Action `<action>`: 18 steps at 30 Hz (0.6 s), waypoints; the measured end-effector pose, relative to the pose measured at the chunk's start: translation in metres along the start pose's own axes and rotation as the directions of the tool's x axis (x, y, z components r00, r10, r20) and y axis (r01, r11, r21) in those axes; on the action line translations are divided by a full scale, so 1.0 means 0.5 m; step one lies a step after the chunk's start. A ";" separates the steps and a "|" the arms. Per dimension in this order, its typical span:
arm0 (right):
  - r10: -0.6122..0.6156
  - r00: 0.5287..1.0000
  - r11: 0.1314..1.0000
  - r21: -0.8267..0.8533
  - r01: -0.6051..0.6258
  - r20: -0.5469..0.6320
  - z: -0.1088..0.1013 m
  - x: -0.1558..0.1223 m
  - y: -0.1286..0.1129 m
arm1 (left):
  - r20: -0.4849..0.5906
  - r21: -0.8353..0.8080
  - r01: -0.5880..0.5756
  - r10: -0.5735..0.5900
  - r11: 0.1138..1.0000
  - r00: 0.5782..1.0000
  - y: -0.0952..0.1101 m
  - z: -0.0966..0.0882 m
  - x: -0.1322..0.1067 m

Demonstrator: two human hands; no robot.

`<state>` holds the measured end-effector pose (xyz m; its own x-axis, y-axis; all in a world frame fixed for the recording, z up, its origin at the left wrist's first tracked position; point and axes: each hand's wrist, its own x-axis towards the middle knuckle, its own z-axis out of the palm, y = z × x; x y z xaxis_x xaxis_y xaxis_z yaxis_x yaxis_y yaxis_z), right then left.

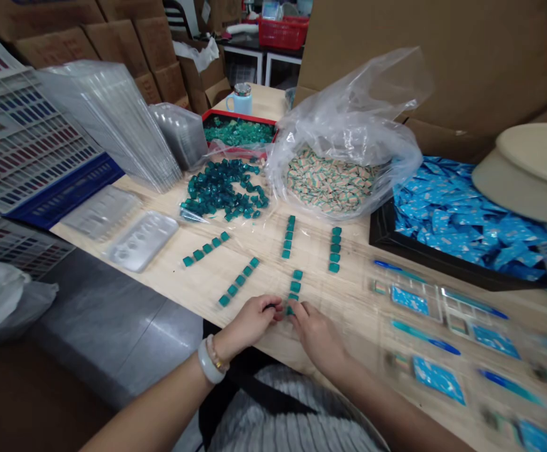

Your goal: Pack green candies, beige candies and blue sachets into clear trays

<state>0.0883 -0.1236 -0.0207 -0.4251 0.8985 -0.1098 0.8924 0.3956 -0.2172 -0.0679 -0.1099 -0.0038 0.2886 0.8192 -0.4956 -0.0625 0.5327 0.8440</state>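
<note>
My left hand [257, 315] is at the table's near edge, its fingers curled together around something small and dark that I cannot make out. Beside it, my right hand [319, 334] pinches at the lower end of a short row of teal square pieces [295, 286], its fingertips on the lowest teal square piece [292, 308]. More such rows lie around: one slanting row [236, 284] to the left, another row [206, 249] farther left, and two upright rows [289, 236] [335, 249] beyond my hands. Fingers partly hide the nearest pieces.
Behind the rows lie a heap of loose teal pieces [223, 191] and a clear bag [348, 138] of small beige squares. Clear trays [144, 242] are at left. At right, a black bin [443, 260] holds blue packets; filled clear trays with blue pens [426, 338] lie nearer.
</note>
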 end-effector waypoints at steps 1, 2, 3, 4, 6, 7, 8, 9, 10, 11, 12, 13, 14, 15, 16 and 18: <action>-0.005 1.000 1.000 0.016 0.005 -0.007 0.003 0.002 0.001 | 0.004 -0.015 0.006 -0.006 1.000 1.000 0.001 -0.001 0.000; -0.009 1.000 0.999 0.035 0.009 -0.013 0.005 0.003 0.003 | 0.002 -0.045 0.024 -0.023 0.999 1.000 0.003 -0.003 -0.002; -0.007 1.000 0.998 0.061 0.008 -0.016 0.008 0.003 0.005 | -0.001 -0.081 0.044 -0.044 0.996 0.999 0.006 -0.004 -0.005; -0.004 1.000 0.995 0.097 0.005 -0.015 0.008 0.002 0.007 | 0.008 -0.112 0.061 -0.060 0.992 0.998 0.010 -0.006 -0.008; 0.016 1.000 0.982 0.188 -0.013 -0.014 0.002 -0.002 0.010 | 0.052 -0.158 0.078 -0.071 0.984 0.996 0.021 -0.008 -0.015; 0.032 0.999 0.971 0.236 -0.024 -0.029 -0.005 -0.005 0.010 | 0.075 -0.175 0.080 -0.068 0.981 0.995 0.027 -0.009 -0.018; 0.049 0.997 0.959 0.280 -0.030 -0.059 -0.016 -0.008 0.011 | 0.095 -0.188 0.079 -0.062 0.979 0.994 0.033 -0.008 -0.020; 0.063 0.993 0.946 0.323 -0.028 -0.099 -0.028 -0.010 0.010 | 0.105 -0.199 0.072 -0.052 0.977 0.993 0.038 -0.007 -0.022; 0.071 0.988 0.931 0.365 -0.016 -0.139 -0.042 -0.010 0.009 | 0.102 -0.207 0.060 -0.040 0.976 0.994 0.043 -0.004 -0.021; 0.069 0.983 0.912 0.410 0.007 -0.170 -0.055 -0.008 0.007 | 0.092 -0.212 0.044 -0.025 0.976 0.995 0.046 0.001 -0.020; 0.056 0.980 0.890 0.455 0.038 -0.190 -0.067 -0.005 0.005 | 0.085 -0.215 0.029 -0.010 0.976 0.996 0.050 0.007 -0.018; 0.042 0.979 0.867 0.493 0.065 -0.202 -0.076 0.000 0.002 | 0.080 -0.221 0.018 0.000 0.975 0.997 0.052 0.014 -0.015; 0.035 0.977 0.848 0.524 0.082 -0.209 -0.083 0.006 0.001 | 0.078 -0.232 0.013 0.006 0.973 0.997 0.054 0.021 -0.012; 0.039 0.976 0.833 0.546 0.087 -0.214 -0.087 0.012 0.000 | 0.079 -0.245 0.010 0.010 0.969 0.997 0.054 0.028 -0.009; 0.054 0.974 0.823 0.562 0.081 -0.220 -0.089 0.018 -0.001 | 0.076 -0.253 0.004 0.016 0.968 0.997 0.054 0.034 -0.006; 0.102 0.971 0.798 0.600 0.048 -0.214 -0.089 0.026 0.000 | 0.055 -0.222 -0.029 0.042 0.975 0.998 0.053 0.044 -0.001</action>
<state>0.0896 -0.1035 0.0212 -0.2891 0.9541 0.0785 0.6010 0.2447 -0.7608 -0.0489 -0.1010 0.0232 0.3374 0.8280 -0.4479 -0.2816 0.5428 0.7912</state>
